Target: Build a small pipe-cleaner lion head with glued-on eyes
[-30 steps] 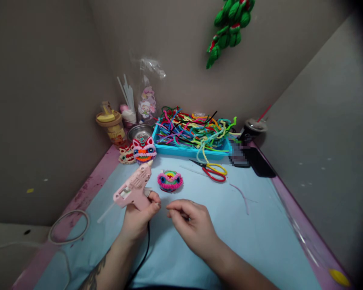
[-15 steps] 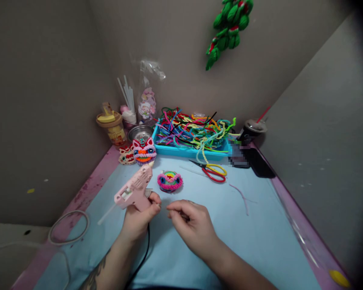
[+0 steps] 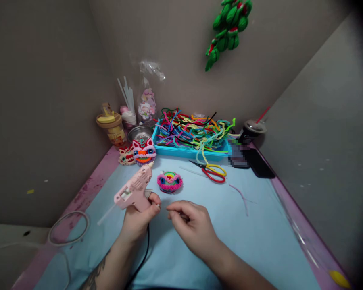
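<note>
Left hand (image 3: 139,221) is wrapped around the grip of the pink glue gun (image 3: 134,189), fingers (image 3: 153,199) curled tight on the handle, nozzle aimed up and away toward the far end of the bench (image 3: 260,241). The gun's black cord (image 3: 142,257) trails back under the wrist. Right hand (image 3: 192,225) sits just beside it, fingertips (image 3: 170,208) pinched together near the left thumb; whatever is between them is too small to make out. Just beyond both hands, apart from them, lies the round pipe-cleaner piece (image 3: 170,181) with its pink rim and green-yellow centre, flat on the blue mat, a little right of the gun's nozzle. Farther back: red-and-yellow scissors (image 3: 211,171), a blue tray (image 3: 187,152) heaped with coloured pipe cleaners, and two finished fuzzy faces (image 3: 139,152) at the left.
</note>
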A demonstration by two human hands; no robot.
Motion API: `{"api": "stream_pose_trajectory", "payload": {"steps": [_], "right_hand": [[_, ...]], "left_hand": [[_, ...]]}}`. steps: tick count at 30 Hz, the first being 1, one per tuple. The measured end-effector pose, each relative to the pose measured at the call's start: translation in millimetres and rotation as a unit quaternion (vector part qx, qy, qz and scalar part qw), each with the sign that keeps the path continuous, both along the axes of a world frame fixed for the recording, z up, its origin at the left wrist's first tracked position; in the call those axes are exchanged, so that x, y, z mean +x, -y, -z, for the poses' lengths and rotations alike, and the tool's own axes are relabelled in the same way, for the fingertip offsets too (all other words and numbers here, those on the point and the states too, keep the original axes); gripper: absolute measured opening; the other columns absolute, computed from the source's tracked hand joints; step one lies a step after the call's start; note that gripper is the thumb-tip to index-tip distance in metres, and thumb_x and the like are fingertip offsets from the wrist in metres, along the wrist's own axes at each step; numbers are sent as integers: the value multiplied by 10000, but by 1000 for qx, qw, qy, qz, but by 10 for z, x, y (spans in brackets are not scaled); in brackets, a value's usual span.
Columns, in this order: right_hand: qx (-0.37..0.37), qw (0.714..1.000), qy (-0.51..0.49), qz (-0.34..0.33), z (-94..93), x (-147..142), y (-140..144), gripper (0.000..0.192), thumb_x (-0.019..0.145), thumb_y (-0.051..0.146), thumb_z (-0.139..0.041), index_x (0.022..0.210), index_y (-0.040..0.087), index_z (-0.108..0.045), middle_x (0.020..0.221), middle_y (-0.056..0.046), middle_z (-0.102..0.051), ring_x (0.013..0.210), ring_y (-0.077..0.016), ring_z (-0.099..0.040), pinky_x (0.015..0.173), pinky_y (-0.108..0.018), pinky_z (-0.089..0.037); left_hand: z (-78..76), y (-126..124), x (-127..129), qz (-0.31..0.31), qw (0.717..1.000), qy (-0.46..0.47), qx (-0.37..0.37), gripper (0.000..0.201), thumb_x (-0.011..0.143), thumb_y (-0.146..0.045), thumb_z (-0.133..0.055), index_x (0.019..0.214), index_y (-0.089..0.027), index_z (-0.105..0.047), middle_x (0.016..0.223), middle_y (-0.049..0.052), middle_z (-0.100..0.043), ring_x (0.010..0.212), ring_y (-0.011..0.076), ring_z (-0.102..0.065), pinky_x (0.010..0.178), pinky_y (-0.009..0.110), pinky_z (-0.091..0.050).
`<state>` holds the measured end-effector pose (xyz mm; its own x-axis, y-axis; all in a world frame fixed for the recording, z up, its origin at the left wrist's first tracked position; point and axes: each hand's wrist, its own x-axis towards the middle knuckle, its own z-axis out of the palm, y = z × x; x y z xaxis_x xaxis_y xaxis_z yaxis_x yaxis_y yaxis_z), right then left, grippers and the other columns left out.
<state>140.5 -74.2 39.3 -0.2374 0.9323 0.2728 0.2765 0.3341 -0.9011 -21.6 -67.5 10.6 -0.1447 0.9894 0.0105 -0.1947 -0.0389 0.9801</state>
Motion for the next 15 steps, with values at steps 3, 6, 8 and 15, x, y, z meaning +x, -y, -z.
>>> {"api": "stream_pose_trajectory", "payload": {"steps": [3,6,8,15], "right_hand": [[-13,1000,-7,-2,-10,-3,-1,183,778,120,-518,824,181,-684,704,-23,-702,615,-135,-636,576,-222,-496],[-15,1000,-12,-3,-23,-4,-1,182,777,121,-516,825,179,-681,701,-26,-701,619,-137,-638,574,-223,-497],[-19,1000,-17,-7,-26,-4,-2,184,780,118,-512,830,178,-678,706,-27,-700,626,-137,-640,584,-224,-500],[-63,997,-38,-7,39,5,-26,171,826,151,-509,902,179,-659,729,-23,-692,648,-130,-632,617,-226,-495]], "left_hand": [[-17,-3,-2,5,1000,-2,-6,239,584,-316,-775,674,-148,-631,623,1,-552,572,121,-474,522,227,-362],[-35,-3,-2,4,1000,-9,-6,255,576,-333,-781,647,-147,-621,603,2,-551,556,116,-467,510,224,-354],[-30,0,-6,3,1000,-14,-7,259,579,-336,-784,648,-145,-623,602,4,-553,558,115,-472,509,221,-354],[4,-14,10,14,999,38,-11,381,565,-427,-800,749,-146,-620,572,-18,-536,514,100,-461,461,206,-336]]}}
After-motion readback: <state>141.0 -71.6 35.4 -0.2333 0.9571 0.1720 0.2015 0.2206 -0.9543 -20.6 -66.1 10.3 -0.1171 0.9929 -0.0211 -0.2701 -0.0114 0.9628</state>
